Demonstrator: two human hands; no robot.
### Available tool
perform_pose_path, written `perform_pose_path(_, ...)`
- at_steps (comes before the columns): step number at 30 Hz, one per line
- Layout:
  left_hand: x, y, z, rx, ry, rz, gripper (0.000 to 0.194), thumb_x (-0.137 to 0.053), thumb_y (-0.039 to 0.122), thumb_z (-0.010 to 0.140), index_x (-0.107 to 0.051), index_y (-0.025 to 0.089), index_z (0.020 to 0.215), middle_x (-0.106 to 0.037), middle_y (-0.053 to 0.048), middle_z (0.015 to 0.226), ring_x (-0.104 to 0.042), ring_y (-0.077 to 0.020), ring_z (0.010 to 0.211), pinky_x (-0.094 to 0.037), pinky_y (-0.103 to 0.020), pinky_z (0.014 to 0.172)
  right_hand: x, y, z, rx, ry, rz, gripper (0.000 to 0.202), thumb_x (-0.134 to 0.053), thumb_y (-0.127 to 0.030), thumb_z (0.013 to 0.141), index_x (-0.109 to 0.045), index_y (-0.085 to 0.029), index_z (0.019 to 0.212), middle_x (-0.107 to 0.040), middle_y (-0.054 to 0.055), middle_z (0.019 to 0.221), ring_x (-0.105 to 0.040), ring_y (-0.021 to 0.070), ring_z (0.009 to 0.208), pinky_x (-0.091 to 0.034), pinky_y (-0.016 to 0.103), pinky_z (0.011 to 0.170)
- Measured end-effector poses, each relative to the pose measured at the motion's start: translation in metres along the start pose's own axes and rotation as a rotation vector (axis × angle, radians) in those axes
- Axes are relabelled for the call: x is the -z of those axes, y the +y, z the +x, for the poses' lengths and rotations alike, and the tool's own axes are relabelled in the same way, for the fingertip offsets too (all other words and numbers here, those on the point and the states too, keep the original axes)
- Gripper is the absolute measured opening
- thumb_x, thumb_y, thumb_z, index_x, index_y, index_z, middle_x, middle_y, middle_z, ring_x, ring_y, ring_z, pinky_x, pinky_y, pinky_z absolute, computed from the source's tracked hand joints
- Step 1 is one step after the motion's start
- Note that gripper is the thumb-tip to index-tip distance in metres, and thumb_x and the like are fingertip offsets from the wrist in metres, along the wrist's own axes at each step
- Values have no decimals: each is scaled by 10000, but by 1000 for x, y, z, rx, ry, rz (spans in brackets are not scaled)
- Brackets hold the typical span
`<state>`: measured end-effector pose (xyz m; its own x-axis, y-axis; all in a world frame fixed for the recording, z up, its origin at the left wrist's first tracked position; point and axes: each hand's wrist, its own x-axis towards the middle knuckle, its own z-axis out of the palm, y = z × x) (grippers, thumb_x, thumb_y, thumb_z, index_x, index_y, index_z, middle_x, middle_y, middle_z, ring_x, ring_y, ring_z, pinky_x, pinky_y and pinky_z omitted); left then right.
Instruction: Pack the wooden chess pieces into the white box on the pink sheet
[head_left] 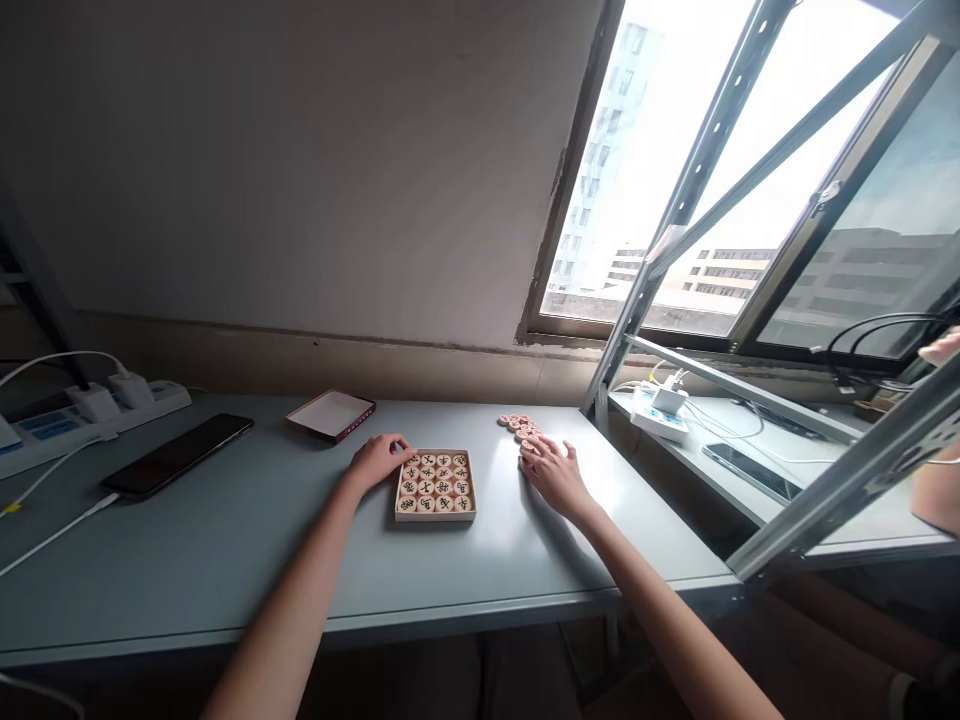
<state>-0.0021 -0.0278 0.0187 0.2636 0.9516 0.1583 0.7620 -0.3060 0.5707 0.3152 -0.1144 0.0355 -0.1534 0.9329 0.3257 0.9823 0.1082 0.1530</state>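
A square box (435, 517) full of round wooden pieces with dark characters stands on the grey desk, its pieces in rows. At its upper left corner rests my left hand (379, 461), fingers bent against the edge, its fingers apart and holding nothing that shows. Right of the box, my right hand (553, 474) is spread over the near end of a small group of loose round pieces (523, 427) with reddish marks. Its fingertips touch the nearest pieces, and part of them is hidden under the fingers.
A box lid (330, 414) lies upside down behind my left hand. At the left are a black phone (180, 455), cables and a power strip (45, 432). A metal frame post (637, 300) rises at the right; beyond it, another desk and part of a person.
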Motion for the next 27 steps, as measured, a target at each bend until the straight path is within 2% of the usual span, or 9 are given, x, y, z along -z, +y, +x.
perform_pose_path(2,-2,0,1,-34,-50,-19,331,-507,489,774,-649,199,849,-631,-50,744,-580,-216,740,-381,-266,602,1,2,-11,13,25,19,308,-368,-232,928,-624,-256,1097,-564,70,1247,-449,250,1163,-296,444,908)
perform_pose_path(7,-8,3,3,-71,-11,-68,267,-518,395,766,-637,169,842,-639,-57,737,-573,-197,715,-387,-264,624,21,-11,-21,81,51,196,249,-445,-351,913,-672,-266,972,-634,56,1055,-524,226,1010,-369,363,798)
perform_pose_path(11,-7,5,2,-73,-4,-169,254,-543,386,742,-644,160,796,-649,-57,737,-572,-181,680,-400,-257,612,33,-50,8,269,-3,413,268,-466,-404,900,-655,-277,1039,-628,44,945,-550,184,878,-412,295,722)
perform_pose_path(15,-4,4,1,-30,-88,-319,363,-474,468,781,-633,142,760,-529,5,508,-476,-131,466,-373,-242,499,30,-106,45,414,-4,357,277,-486,-379,893,-640,-280,1100,-619,61,954,-540,197,867,-393,305,707)
perform_pose_path(18,-1,5,-1,-31,-68,-362,498,-372,562,823,-626,140,747,-477,21,468,-460,-128,458,-365,-242,502,23,-124,66,444,47,305,311,-482,-357,896,-592,-281,1177,-630,59,987,-538,200,887,-374,327,742)
perform_pose_path(20,1,6,-2,-41,-78,-351,572,-329,619,828,-631,137,765,-478,18,472,-450,-128,463,-358,-245,508,16,-115,76,404,127,282,315,-463,-342,903,-574,-275,1190,-625,58,1059,-526,205,947,-361,346,794)
perform_pose_path(23,3,8,-4,-61,-138,-305,561,-424,652,778,-652,141,811,-559,-9,568,-467,-129,506,-367,-247,529,1,-77,87,231,211,211,319,-404,-327,913,-574,-259,1174,-583,71,1185,-484,231,1053,-338,386,859)
perform_pose_path(25,4,8,-4,-60,-152,-274,501,-529,618,730,-667,159,875,-626,-39,706,-525,-151,608,-390,-249,570,-15,-50,90,78,169,118,372,-383,-314,905,-525,-221,1237,-511,104,1295,-431,263,1151,-310,445,915)
perform_pose_path(27,4,8,-4,-57,-145,-251,454,-577,573,714,-675,175,910,-650,-57,801,-561,-176,716,-407,-255,617,-32,-30,91,-73,41,45,431,-378,-313,896,-469,-169,1292,-433,134,1376,-341,291,1256,-243,526,981)
